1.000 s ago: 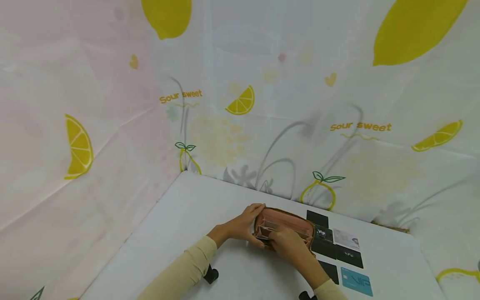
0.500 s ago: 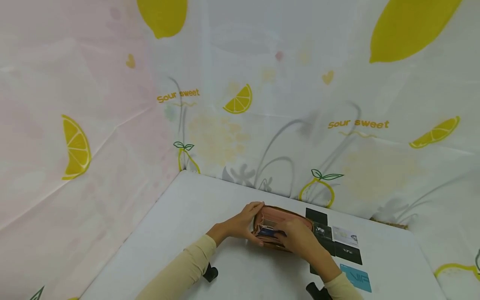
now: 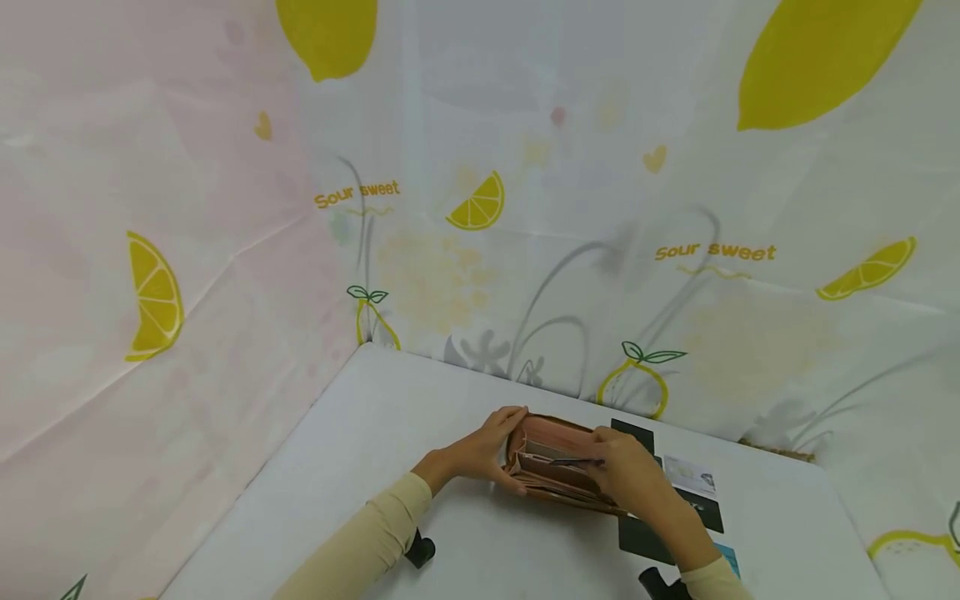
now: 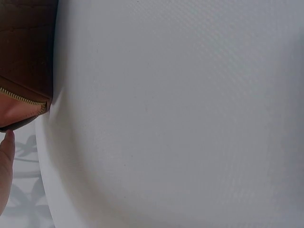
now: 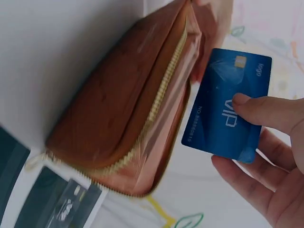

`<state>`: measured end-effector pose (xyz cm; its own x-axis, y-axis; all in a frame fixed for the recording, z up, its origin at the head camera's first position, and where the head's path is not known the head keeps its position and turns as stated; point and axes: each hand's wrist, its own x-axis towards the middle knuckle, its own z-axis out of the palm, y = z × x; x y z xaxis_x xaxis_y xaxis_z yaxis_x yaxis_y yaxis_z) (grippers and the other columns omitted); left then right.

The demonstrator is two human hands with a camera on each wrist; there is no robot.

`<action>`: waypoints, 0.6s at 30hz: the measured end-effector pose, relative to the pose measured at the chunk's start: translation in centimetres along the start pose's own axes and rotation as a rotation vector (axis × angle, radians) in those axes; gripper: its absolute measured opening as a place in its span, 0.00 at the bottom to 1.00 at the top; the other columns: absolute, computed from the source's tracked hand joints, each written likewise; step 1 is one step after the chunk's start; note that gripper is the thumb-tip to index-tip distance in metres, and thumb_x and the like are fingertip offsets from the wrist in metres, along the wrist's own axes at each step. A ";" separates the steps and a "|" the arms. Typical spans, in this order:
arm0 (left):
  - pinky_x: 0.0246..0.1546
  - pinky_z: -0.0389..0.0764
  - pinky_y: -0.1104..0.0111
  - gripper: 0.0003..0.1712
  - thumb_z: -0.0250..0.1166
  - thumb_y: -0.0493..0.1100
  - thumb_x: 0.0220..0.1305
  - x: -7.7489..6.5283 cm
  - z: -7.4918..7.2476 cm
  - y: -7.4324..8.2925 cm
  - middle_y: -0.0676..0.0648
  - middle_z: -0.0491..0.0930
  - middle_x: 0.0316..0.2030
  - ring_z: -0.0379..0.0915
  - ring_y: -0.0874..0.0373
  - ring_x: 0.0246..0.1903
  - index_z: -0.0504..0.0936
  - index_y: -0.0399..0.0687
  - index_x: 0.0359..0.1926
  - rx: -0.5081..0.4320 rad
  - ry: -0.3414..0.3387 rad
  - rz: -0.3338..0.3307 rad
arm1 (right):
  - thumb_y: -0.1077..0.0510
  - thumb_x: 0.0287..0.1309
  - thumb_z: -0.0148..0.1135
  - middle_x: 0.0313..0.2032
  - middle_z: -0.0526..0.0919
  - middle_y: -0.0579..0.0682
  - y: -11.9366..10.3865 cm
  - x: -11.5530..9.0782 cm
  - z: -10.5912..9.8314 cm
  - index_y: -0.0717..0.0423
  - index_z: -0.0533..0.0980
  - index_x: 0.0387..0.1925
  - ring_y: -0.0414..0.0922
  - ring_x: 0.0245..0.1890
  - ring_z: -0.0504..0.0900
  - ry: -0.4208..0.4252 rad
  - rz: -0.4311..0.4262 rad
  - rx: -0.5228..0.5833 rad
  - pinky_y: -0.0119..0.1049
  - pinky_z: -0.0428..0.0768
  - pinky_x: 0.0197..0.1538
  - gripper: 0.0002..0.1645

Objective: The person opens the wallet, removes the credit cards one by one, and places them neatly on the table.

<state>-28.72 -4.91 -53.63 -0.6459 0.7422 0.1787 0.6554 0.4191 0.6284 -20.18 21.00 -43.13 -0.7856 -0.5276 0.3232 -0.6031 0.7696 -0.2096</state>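
Note:
A brown zip wallet [image 3: 558,429] stands unzipped on the white table, its pink lining and inner dividers facing up. My left hand [image 3: 478,452] grips its left end, fingers at the back edge and thumb at the front. In the left wrist view only a corner of the wallet [image 4: 26,52] and a fingertip [image 4: 6,154] show. A blue VIP card [image 5: 219,92] with a gold chip is pinched between thumb and fingers of my right hand [image 5: 270,142]. From the head view that card [image 3: 576,462] appears nearly edge-on, above the wallet's opening.
Right of the wallet lie several cards: a black card [image 3: 634,432], a silver-white card [image 3: 688,475], another black card [image 3: 647,540] and a light blue card [image 3: 727,557], partly covered by my right forearm. A lemon-print sheet [image 3: 465,275] rises behind the table [image 3: 420,375].
My right hand was inside the wallet's pockets; it has moved right and up, drawing out the blue card. My left hand keeps its grip at the wallet's left end.

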 end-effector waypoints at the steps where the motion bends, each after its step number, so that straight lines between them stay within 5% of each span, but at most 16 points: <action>1: 0.66 0.61 0.60 0.75 0.80 0.62 0.41 0.0 0.0 0.0 0.48 0.46 0.72 0.45 0.54 0.70 0.41 0.38 0.77 -0.002 0.000 0.000 | 0.64 0.44 0.77 0.29 0.80 0.41 0.3 -0.2 -0.3 0.52 0.86 0.33 0.35 0.26 0.77 0.011 0.010 -0.002 0.29 0.77 0.28 0.11; 6: 0.66 0.60 0.61 0.75 0.80 0.61 0.41 0.0 0.0 -0.3 0.48 0.45 0.72 0.45 0.54 0.69 0.41 0.38 0.76 -0.006 0.003 0.002 | 0.66 0.45 0.76 0.30 0.84 0.41 1.1 -1.2 -1.9 0.53 0.87 0.36 0.34 0.27 0.79 0.031 0.097 0.012 0.30 0.78 0.30 0.13; 18: 0.66 0.61 0.61 0.75 0.80 0.61 0.42 0.2 0.1 -0.3 0.47 0.46 0.72 0.46 0.53 0.69 0.41 0.37 0.76 0.002 0.003 0.017 | 0.68 0.40 0.78 0.28 0.83 0.38 3.2 -3.9 -3.3 0.50 0.85 0.29 0.37 0.29 0.80 0.127 0.130 -0.031 0.33 0.78 0.30 0.13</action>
<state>-29.02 -4.84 -53.89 -0.6359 0.7477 0.1912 0.6670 0.4078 0.6236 -18.56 26.71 -42.07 -0.8317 -0.3747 0.4097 -0.4914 0.8402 -0.2291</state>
